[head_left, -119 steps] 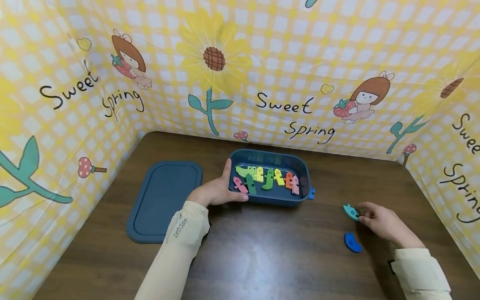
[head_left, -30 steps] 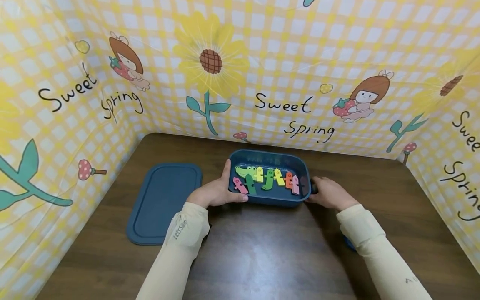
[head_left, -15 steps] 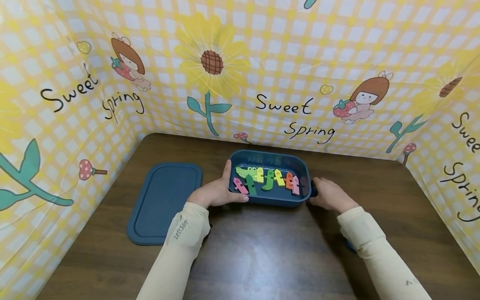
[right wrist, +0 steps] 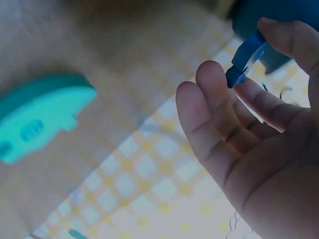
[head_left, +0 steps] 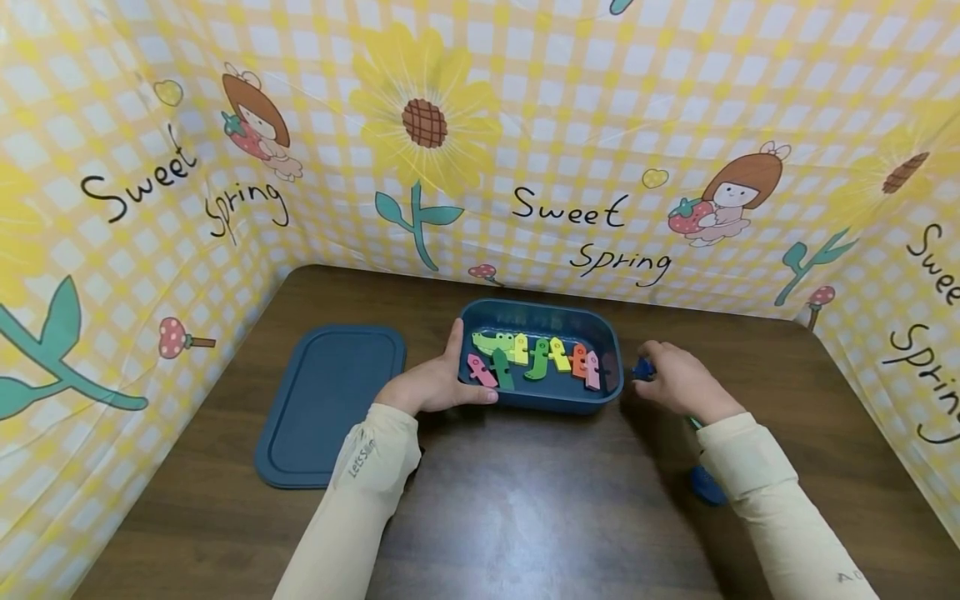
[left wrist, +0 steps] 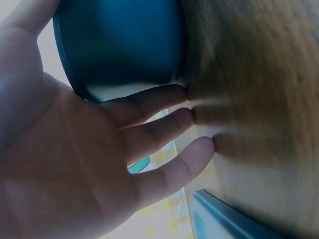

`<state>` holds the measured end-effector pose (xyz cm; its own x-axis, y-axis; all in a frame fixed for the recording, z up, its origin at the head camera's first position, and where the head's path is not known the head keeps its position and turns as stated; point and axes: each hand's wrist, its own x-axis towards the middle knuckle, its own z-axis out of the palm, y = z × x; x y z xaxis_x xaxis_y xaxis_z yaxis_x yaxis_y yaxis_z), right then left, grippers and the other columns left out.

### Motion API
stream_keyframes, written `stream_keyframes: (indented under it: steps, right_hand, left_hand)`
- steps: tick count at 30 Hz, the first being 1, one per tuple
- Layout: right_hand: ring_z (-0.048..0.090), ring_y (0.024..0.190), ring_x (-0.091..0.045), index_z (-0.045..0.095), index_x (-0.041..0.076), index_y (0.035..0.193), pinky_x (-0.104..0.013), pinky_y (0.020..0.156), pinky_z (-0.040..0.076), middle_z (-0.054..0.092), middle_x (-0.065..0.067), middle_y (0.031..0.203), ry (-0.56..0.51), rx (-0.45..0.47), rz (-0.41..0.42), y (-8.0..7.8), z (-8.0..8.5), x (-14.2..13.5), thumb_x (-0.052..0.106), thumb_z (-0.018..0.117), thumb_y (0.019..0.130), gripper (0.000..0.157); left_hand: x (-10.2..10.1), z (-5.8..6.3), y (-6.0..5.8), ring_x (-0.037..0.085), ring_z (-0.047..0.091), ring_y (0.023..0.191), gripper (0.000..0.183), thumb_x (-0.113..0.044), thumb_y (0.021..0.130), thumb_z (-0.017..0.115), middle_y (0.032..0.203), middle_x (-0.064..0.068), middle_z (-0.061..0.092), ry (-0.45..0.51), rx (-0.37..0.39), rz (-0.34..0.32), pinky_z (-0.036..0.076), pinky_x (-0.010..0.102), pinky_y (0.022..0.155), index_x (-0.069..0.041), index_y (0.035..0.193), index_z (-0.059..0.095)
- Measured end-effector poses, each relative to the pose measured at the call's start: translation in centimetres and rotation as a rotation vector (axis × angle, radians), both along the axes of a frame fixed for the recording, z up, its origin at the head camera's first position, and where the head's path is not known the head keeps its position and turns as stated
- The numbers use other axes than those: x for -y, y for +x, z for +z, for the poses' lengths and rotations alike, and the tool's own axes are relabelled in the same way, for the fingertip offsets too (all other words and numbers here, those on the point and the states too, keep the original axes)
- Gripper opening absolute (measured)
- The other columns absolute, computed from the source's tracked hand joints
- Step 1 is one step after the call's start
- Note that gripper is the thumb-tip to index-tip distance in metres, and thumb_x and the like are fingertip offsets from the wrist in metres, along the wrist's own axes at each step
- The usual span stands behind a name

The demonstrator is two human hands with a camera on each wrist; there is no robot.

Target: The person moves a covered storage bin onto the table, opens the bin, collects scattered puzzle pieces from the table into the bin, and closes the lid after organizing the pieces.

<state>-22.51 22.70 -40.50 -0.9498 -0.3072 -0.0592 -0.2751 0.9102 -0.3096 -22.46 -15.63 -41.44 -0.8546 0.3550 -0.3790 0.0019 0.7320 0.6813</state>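
My left hand (head_left: 431, 383) rests against the left end of the dark blue box (head_left: 555, 405), fingers straight, thumb along its front. In the left wrist view its fingertips touch the table beside the box (left wrist: 119, 40). Just right of the box, my right hand (head_left: 686, 383) pinches a small blue puzzle piece (head_left: 642, 370) between thumb and fingers; the same blue piece (right wrist: 245, 56) shows in the right wrist view. A turquoise piece (right wrist: 45, 117) lies on the table, mostly hidden by the right wrist in the head view. Another blue piece (head_left: 705, 485) lies nearer the front.
Inside the box lie a light green crocodile-head piece (head_left: 491, 345) and several yellow, green, orange and pink pieces. A dark blue lid (head_left: 330, 408) lies flat on the wooden table (head_left: 517, 500) at the left. Patterned cloth (head_left: 570, 100) stands along the back and sides.
My right hand went from the turquoise piece to the box's right end, took a blue piece there, and has drawn it slightly away to the right. The left hand stays put.
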Motion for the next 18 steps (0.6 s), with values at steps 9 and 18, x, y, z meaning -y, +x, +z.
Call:
stream_keyframes:
  steps: [9, 18]
  right_hand:
    - [0.058, 0.106, -0.040, 0.052, -0.008, 0.136, -0.058, 0.091, 0.047, 0.058, -0.027, 0.122, -0.053, -0.052, -0.027, 0.2, 3.4, 0.7, 0.023, 0.070, 0.096, 0.054]
    - [0.059, 0.107, -0.036, 0.055, -0.005, 0.135, -0.055, 0.091, 0.048, 0.059, -0.023, 0.125, -0.065, -0.069, 0.074, 0.3, 3.9, 4.3, 0.024, 0.073, 0.095, 0.053]
  left_hand:
    - [0.1, 0.1, 0.0, 0.025, 0.068, 0.086, 0.130, -0.062, 0.085, 0.073, 0.150, 0.027, 0.044, -0.013, -0.006, 0.002, 0.050, 0.039, 0.078, -0.025, 0.156, -0.029]
    - [-0.1, 0.1, 0.0, 0.026, 0.067, 0.093, 0.129, -0.062, 0.086, 0.073, 0.151, 0.027, 0.042, -0.005, -0.008, -0.004, 0.050, 0.041, 0.085, -0.024, 0.156, -0.029]
